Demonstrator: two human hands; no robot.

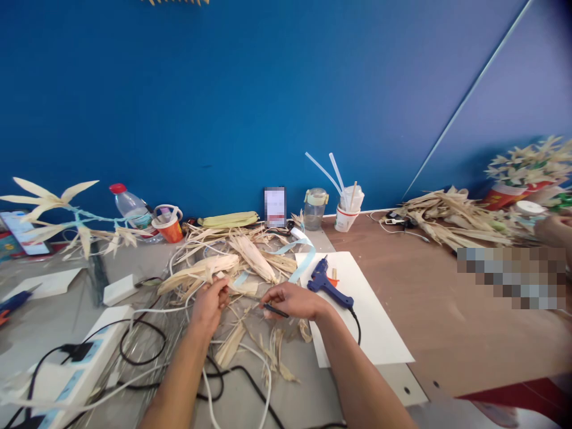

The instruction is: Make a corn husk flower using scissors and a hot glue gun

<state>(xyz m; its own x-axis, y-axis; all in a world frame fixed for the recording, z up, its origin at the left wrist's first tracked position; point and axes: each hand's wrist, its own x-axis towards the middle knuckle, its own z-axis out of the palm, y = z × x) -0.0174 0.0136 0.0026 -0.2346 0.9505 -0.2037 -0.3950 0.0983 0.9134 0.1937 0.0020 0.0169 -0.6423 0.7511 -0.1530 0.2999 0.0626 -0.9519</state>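
Note:
My left hand (209,305) is closed in a pinch on a small pale piece of corn husk (220,275) above the pile. Facing it, my right hand (292,300) is closed around a slim tool with a dark handle (276,310). Its thin end points toward my left hand; whether it is scissors or a knife I cannot make out. Dried corn husks (252,256) lie heaped just beyond both hands, with scraps (232,345) below them. A blue glue gun (330,286) rests on a white sheet (379,339) right of my right hand.
A power strip (74,375) and tangled cables (232,372) occupy the left front. Along the wall stand a bottle (131,205), a paper cup (167,225), a phone (274,207), a jar (315,208) and a cup with glue sticks (347,217). Another person's hand (554,229) is far right.

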